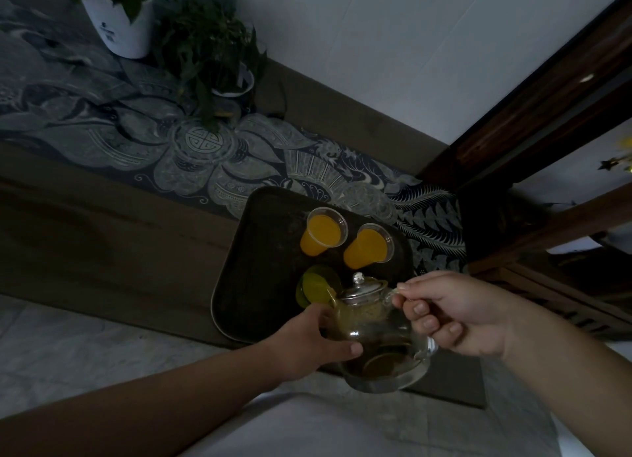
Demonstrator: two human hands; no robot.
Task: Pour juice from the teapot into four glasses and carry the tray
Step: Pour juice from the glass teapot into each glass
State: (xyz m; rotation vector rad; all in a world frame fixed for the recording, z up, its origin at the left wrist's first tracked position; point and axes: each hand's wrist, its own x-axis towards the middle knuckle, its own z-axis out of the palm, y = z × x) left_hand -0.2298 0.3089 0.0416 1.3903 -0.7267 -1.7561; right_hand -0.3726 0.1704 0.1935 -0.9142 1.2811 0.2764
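The scene was dim. A dark tray (246, 285) lay on the table (102, 237), partly over a patterned runner (143, 138). At the tray's far side stood two glasses (323, 236) full of orange juice, just beside each other. Nearer the person a third glass (316, 290) held some yellowish juice, and the teapot's spout reached over its rim.

The glass teapot (383, 337) was tilted forward over the tray's near edge, its lid (362, 287) on and little liquid showing inside. The right hand (455, 314) was closed on the handle, thumb on top and fingers curled beneath. The left hand (307, 340) was wrapped against the teapot's left side, thumb across the glass wall; whether its fingers also touched the third glass could not be told. A fourth glass could not be made out.

Two potted plants (205, 49) stood at the table's far end, near the wall (393, 46).
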